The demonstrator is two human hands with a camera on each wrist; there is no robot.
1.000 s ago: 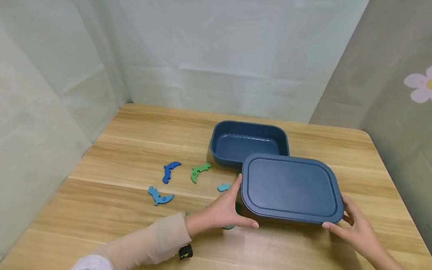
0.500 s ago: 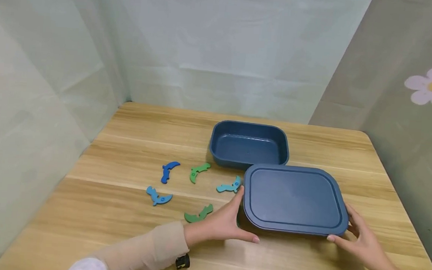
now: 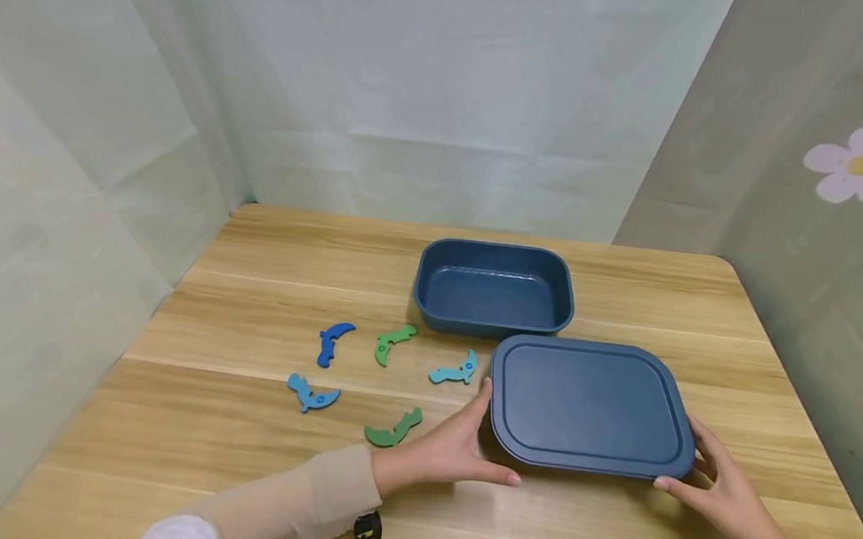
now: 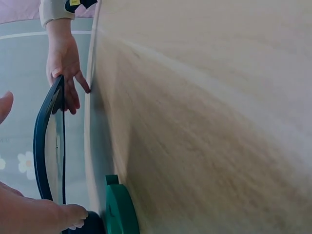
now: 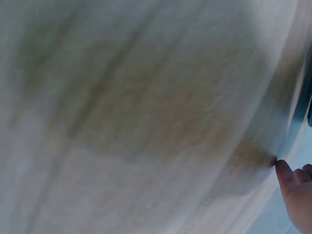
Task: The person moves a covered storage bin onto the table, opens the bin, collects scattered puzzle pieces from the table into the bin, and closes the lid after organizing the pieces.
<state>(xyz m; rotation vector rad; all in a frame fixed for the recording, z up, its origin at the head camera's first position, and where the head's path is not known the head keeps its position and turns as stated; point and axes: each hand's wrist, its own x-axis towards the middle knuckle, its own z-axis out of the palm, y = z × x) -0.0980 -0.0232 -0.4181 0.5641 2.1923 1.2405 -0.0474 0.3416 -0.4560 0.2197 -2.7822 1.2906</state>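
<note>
A dark blue rectangular lid (image 3: 591,406) lies flat and low over the wooden table (image 3: 252,474), with a shadow under its front edge. My left hand (image 3: 491,432) grips its left edge, thumb along the front. My right hand (image 3: 681,458) grips its right front corner. Just behind the lid stands an open dark blue box (image 3: 494,286) with nothing in it. In the left wrist view the lid's rim (image 4: 46,146) stands apart from the tabletop, with my right hand (image 4: 66,63) at its far end. The right wrist view is blurred and shows only my fingertips (image 5: 295,190).
Several foam animal shapes lie left of the lid: a dark blue one (image 3: 334,342), a green one (image 3: 394,342), a teal one (image 3: 454,371) close to the lid, a blue one (image 3: 312,395) and a green one (image 3: 393,430) beside my left wrist. Cloth walls enclose the table.
Both hands have carried the lid down and toward me, off the box's front edge. The teal and green shapes it covered now show.
</note>
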